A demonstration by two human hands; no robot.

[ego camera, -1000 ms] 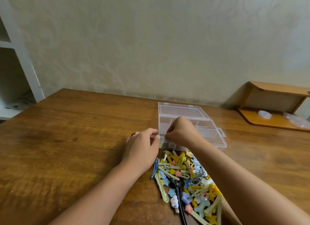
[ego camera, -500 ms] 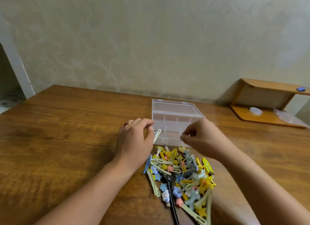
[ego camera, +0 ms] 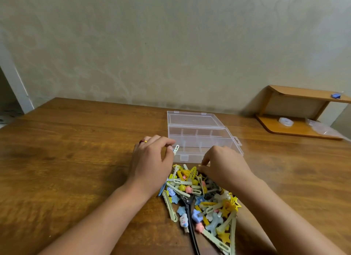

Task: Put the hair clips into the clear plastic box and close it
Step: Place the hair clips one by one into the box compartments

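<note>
No legible writing. Your clear plastic box (ego camera: 201, 138) lies open, lid back, compartments bare. Just before it: the hair clips (ego camera: 201, 199), a mixed pastel pile. Your left hand (ego camera: 152, 165) pinches a pale clip (ego camera: 175, 149) beside the box; your right hand (ego camera: 224, 167) curls its fingertips onto the pile.

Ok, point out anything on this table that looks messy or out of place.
Only the colourful plastic hair clips: they lie tangled in a loose heap on the wooden table before the open clear plastic box, whose visible compartments look empty.
</note>
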